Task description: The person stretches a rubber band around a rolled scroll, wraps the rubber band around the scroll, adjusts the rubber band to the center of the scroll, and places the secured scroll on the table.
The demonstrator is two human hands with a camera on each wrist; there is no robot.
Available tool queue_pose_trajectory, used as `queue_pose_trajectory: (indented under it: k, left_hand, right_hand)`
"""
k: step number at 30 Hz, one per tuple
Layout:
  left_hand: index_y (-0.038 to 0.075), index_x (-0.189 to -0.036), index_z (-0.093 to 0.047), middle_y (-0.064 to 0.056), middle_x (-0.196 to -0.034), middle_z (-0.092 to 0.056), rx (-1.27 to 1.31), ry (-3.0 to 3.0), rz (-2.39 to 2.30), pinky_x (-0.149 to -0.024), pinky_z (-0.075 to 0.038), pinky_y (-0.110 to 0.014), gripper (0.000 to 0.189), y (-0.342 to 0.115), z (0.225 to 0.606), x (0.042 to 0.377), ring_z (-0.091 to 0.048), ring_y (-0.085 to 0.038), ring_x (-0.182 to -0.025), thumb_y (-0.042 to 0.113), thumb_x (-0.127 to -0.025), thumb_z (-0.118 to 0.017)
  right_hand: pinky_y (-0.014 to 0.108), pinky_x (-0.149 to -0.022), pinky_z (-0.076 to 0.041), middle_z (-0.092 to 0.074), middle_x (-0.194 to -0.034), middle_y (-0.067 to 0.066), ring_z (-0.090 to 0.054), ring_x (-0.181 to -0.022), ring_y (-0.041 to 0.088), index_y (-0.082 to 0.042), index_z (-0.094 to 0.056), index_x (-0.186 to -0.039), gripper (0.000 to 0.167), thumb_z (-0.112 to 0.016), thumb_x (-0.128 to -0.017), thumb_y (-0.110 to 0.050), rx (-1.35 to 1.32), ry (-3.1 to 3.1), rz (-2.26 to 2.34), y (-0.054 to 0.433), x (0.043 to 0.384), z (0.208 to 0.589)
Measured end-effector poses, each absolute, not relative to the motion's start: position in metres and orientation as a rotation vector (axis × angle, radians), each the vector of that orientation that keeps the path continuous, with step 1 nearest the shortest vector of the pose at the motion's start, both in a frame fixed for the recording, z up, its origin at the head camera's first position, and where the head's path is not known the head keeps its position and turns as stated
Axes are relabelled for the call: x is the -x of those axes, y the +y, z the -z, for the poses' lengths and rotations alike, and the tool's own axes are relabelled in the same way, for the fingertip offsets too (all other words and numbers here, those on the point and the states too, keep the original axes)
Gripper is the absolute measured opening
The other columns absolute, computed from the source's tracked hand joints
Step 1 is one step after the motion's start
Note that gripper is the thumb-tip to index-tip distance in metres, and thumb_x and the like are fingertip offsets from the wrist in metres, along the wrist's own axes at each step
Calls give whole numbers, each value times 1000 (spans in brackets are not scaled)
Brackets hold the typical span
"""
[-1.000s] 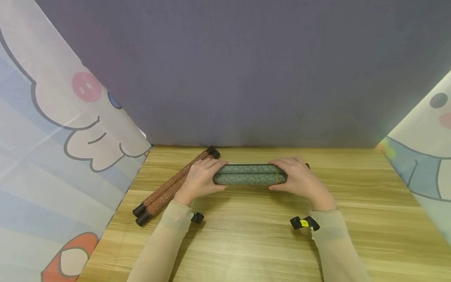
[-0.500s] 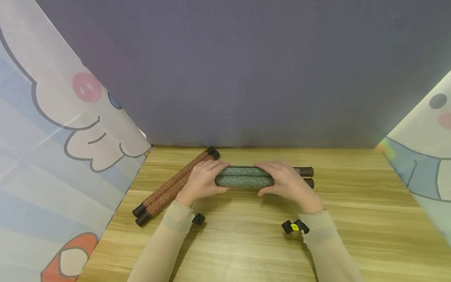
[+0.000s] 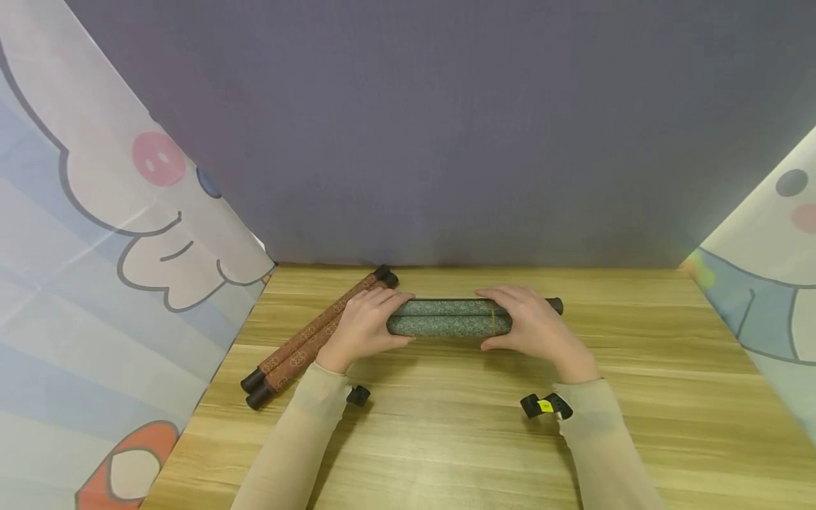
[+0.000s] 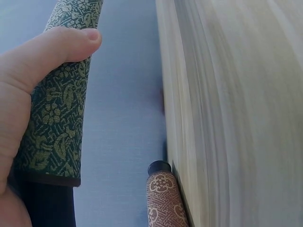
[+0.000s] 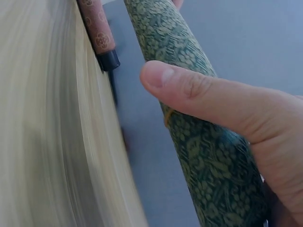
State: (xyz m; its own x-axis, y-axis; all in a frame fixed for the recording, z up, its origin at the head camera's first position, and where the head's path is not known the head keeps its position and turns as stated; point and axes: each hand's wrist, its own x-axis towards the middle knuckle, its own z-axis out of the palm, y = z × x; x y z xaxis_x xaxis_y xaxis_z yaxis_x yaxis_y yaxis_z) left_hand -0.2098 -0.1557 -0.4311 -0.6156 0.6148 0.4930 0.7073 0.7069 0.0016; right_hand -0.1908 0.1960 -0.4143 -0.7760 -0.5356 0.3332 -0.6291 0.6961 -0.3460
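A green patterned scroll point(image 3: 446, 326), rolled into two parallel rolls, lies crosswise between my hands in the head view. My left hand point(image 3: 365, 322) grips its left end, thumb on the near side and fingers over the far side. My right hand point(image 3: 540, 331) holds the right part the same way. A thin yellow rubber band point(image 3: 493, 321) runs round the rolls beside the right fingers. One dark end knob point(image 3: 554, 305) sticks out past the right hand. In the left wrist view, the thumb point(image 4: 71, 45) presses on the green cloth; the scroll appears raised off the table.
A brown patterned scroll point(image 3: 299, 347) with dark knobs, also in two rolls, lies slanted on the wooden table point(image 3: 433, 439) by my left hand. A grey panel point(image 3: 446, 142) stands behind the table. Printed cloths point(image 3: 95, 283) hang at both sides.
The right hand slid left along the scroll, covering the rubber band, then moved back right, so the band shows again. The left hand has hardly moved.
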Motion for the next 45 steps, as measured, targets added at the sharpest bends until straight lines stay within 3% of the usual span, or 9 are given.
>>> queue_pose_trajectory:
  k: [17,29,45]
  left_hand:
    - [15,-140,-74,-7,-129,-78,1005,-2441,289,-96,-62,-52,87,-166,434,215,-75,-31,-113,50,-66,-105]
    - [15,-140,-74,-6,-127,-78,1010,-2446,298,-93,-62,-50,86,-163,432,212,-75,-29,-110,50,-67,-104]
    - [15,-140,-73,-5,-130,-77,1015,-2458,268,-94,-62,-50,84,-156,430,210,-74,-29,-112,50,-69,-103]
  right_hand:
    - [72,-118,-38,-65,-150,19,-58,-138,48,-8,-64,-152,89,-102,-76,-34,-845,-2786,-746,218,195,418]
    - [71,-116,-42,-68,-146,18,-62,-134,47,-7,-66,-149,89,-104,-74,-35,-871,-2765,-729,215,194,417]
    - [71,-119,-37,-66,-148,19,-59,-139,46,-7,-65,-151,87,-101,-78,-38,-843,-2821,-720,213,191,415]
